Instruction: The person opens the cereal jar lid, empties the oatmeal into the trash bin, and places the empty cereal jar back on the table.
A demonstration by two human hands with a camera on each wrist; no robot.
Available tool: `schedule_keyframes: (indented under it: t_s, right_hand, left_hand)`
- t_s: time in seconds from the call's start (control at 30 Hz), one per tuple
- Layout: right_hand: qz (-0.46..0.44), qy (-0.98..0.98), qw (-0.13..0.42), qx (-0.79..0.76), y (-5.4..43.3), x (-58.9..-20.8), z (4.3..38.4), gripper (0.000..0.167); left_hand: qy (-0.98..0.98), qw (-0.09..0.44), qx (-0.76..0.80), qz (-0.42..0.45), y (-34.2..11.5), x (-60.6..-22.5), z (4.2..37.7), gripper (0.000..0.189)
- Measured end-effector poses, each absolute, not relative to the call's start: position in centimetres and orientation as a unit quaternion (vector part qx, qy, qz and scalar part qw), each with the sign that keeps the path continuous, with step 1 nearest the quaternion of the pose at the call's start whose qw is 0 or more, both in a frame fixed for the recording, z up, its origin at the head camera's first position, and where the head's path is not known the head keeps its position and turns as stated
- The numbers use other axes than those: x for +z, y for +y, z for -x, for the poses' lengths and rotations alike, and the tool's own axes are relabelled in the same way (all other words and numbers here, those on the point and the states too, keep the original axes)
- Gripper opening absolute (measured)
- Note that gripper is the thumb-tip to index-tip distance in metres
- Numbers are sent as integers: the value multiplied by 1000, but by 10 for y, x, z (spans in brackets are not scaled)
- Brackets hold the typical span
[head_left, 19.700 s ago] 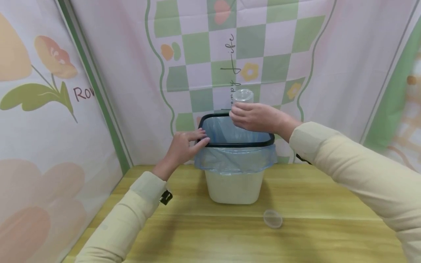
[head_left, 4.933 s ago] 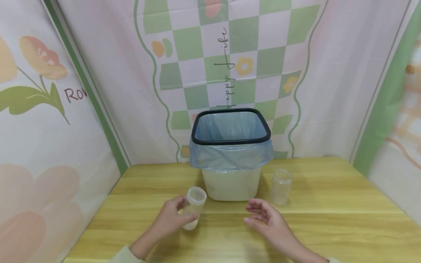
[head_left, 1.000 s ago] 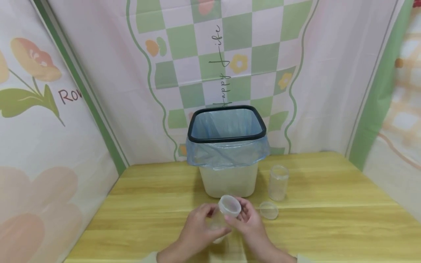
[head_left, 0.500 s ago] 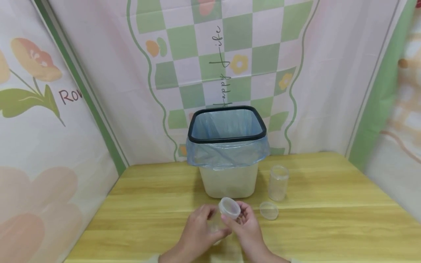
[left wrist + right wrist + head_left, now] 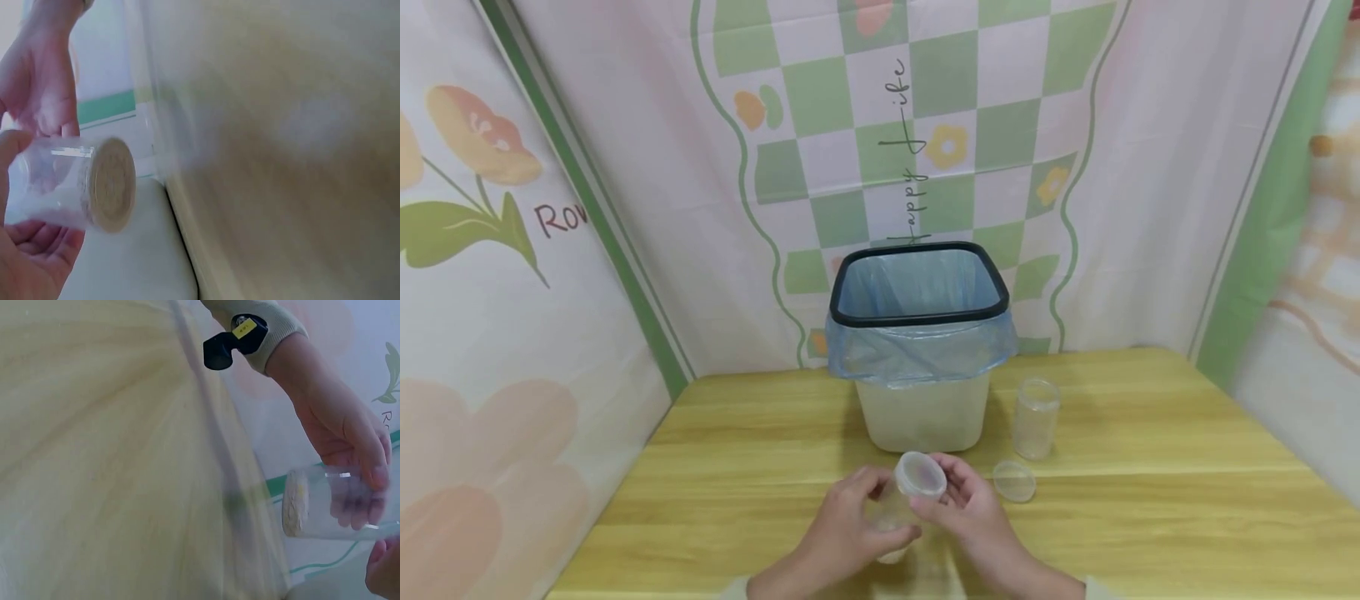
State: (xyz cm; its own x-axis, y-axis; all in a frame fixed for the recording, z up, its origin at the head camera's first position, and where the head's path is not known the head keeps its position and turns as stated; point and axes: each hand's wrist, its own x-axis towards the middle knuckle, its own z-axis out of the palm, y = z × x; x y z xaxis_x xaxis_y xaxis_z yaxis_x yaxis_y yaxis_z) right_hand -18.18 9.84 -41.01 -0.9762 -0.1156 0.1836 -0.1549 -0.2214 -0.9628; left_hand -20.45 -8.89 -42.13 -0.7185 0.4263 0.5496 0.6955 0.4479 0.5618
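Observation:
In the head view my left hand (image 5: 842, 525) grips a clear plastic jar (image 5: 891, 508) round its side, low over the front of the table. A layer of pale stuff covers the jar's bottom (image 5: 112, 185), plain in the left wrist view. At its top is a translucent round lid (image 5: 921, 475), tilted towards me. My right hand (image 5: 973, 517) pinches the lid's right edge between thumb and fingers. From the right wrist, the jar (image 5: 337, 503) lies across the view with the left hand (image 5: 353, 444) round it. Part of the jar is hidden behind fingers.
A pale bin (image 5: 921, 417) with a black rim and blue liner (image 5: 917, 350) stands behind the hands. Right of it a second clear jar (image 5: 1036, 421) stands uncovered, with a loose translucent lid (image 5: 1014, 482) lying before it. A patterned curtain (image 5: 1015, 125) backs the wooden table (image 5: 737, 450).
Earlier my right hand tipped a jar over the bin; later that side held a standing jar and my left hand a second one. Over the last second the right hand has turned slightly at the lid.

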Motion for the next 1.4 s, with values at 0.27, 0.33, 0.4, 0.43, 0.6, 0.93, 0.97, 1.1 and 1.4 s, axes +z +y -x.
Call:
schedule_keyframes:
  t_s: [0.27,0.33,0.4,0.43,0.6,0.93,0.97,1.1,1.4]
  right_hand:
    - [-246,-607,-66,753,119,-415,190,52]
    - [-270,-597,-87,751,122,-416,192,50]
    - [-286,-590,-99,748,124,-418,192,50]
    - [-290,-588,-105,748,125,-418,193,50]
    - [-296,-580,-118,750,125,-419,194,55]
    - [-163,-622,-22,765,112,-412,183,68]
    - [-139,-627,-5,767,109,-411,181,66]
    - [-73,-625,41,776,98,-409,176,59]
    - [-8,-627,47,778,81,-409,170,62]
  left_hand:
    - [-788,10,-497,362,-99,-419,214,34]
    - [-782,-15,-506,364,-101,-419,216,34]
    - [-779,-30,-507,367,-102,-420,218,33]
    - [-778,-35,-509,368,-102,-421,219,33]
    - [-779,-35,-506,369,-103,-423,221,31]
    - [-810,69,-467,347,-97,-421,214,39]
    - [-812,83,-464,344,-95,-421,213,40]
    - [-821,123,-454,322,-89,-421,208,42]
    - [-845,178,-413,288,-79,-426,199,42]
